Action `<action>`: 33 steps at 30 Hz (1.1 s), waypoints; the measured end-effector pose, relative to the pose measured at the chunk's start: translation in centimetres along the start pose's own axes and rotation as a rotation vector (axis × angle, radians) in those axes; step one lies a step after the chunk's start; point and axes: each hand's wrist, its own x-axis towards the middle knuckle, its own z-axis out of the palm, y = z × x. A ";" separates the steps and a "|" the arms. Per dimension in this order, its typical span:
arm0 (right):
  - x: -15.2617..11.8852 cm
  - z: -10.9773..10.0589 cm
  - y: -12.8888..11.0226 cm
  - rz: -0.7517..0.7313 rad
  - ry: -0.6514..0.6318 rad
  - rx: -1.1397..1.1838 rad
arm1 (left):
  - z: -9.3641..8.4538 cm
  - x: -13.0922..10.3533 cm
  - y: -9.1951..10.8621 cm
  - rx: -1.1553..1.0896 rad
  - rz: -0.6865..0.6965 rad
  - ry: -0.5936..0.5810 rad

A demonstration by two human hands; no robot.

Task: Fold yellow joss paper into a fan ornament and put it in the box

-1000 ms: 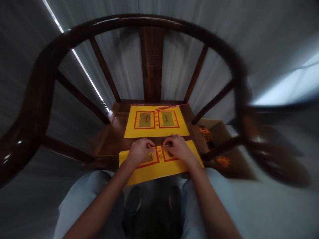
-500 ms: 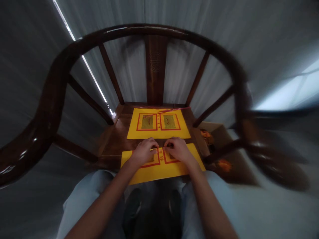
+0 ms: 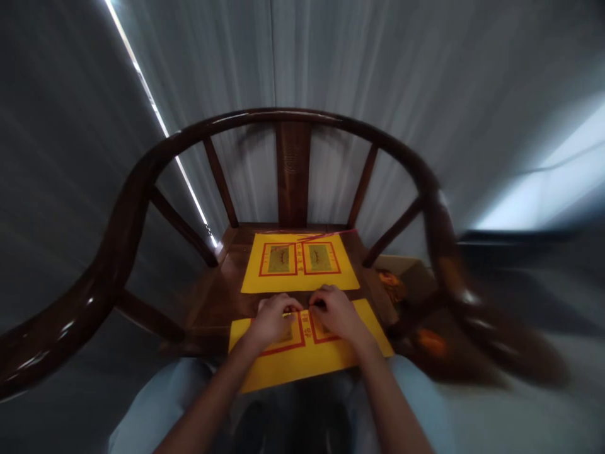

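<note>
Left hand (image 3: 274, 320) and right hand (image 3: 334, 312) both look pinched on the far edge of the near yellow paper (image 3: 302, 360), which overhangs the front edge of the chair seat (image 3: 224, 296). Imo uneven tugging could rip it, and a loose pinch might let it slide off.

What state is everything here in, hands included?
Near yellow paper: printed side up, overhanging the seat's front.
Far yellow paper: lying flat, printed side up.
Left hand: pinching the near paper's far edge.
Right hand: pinching the same edge.
Red strands: lying partly over the far paper.
Wooden armchair: upright.
Box: open, orange things inside.
</note>
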 end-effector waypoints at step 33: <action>4.0 0.1 5.3 -0.104 0.013 -0.273 | -0.1 -0.9 -0.6 0.247 0.380 -0.270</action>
